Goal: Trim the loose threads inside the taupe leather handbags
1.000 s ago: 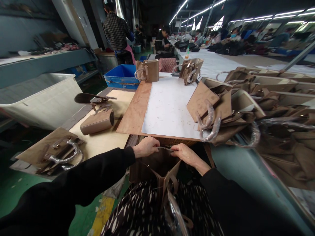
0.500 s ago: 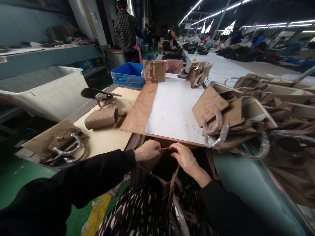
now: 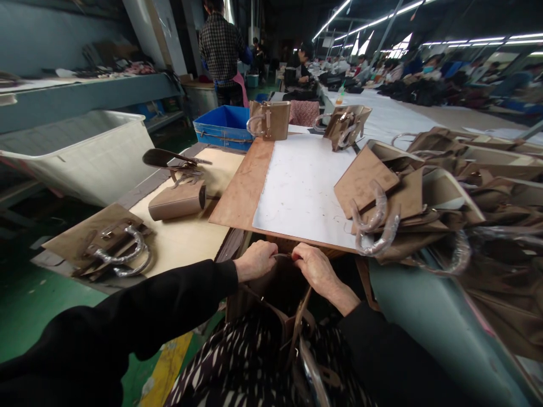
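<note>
A brown handbag (image 3: 278, 285) rests on my lap below the board's near edge, its mouth facing up and its inside dark. My left hand (image 3: 257, 261) pinches the far rim of the bag on the left side. Along the same rim, a short way to the right, my right hand (image 3: 316, 270) is closed with thumb and fingers on the edge. A thin strip of rim shows between the two hands. The bag's plastic-wrapped handle (image 3: 311, 370) hangs toward me over the patterned cloth on my lap. My palms hide part of the rim.
White paper (image 3: 305, 186) covers a brown board (image 3: 241, 181) ahead. Piled handbags (image 3: 377, 192) crowd the right. Another bag (image 3: 106, 240) lies on the left table, near a brown bag piece (image 3: 178, 200). Beyond stand a blue bin (image 3: 223, 135), a white tub (image 3: 85, 158) and a person (image 3: 223, 51).
The whole view has shifted slightly. My right fingers have curled closer against the rim, while my left hand keeps its pinch. The bag stays on my lap.
</note>
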{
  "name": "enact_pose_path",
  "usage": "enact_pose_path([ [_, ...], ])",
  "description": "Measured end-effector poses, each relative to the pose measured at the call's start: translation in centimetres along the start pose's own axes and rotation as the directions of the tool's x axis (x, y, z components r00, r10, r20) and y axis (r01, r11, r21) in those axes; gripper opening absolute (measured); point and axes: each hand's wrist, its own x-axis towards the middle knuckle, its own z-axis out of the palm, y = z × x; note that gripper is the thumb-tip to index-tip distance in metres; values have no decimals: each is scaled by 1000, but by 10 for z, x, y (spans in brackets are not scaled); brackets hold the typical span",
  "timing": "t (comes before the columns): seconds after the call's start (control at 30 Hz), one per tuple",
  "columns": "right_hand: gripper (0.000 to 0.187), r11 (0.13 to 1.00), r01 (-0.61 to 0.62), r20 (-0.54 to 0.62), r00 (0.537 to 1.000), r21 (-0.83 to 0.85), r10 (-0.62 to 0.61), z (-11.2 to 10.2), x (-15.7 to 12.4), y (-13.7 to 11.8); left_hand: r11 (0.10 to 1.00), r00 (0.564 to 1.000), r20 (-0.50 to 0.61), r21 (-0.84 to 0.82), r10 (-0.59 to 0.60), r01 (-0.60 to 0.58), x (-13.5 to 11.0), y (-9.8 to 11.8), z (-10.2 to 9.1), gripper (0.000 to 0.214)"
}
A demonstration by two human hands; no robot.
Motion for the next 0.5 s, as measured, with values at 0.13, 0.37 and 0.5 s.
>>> enact_pose_path([
  [0.13, 9, 999, -33, -35, 999, -9, 33, 3, -1, 0, 999, 999, 20, -13, 38, -38, -1, 0, -1, 22],
  [0.37, 8, 998, -56, -39, 998, 0, 56, 4, -2, 0, 990, 997, 42, -132, 57, -51, -4, 0, -5, 26],
  [0.5, 8, 996, -83, -65, 994, 15, 84, 5, -4, 1, 984, 997, 51, -169, 58, -49, -4, 0, -5, 27],
])
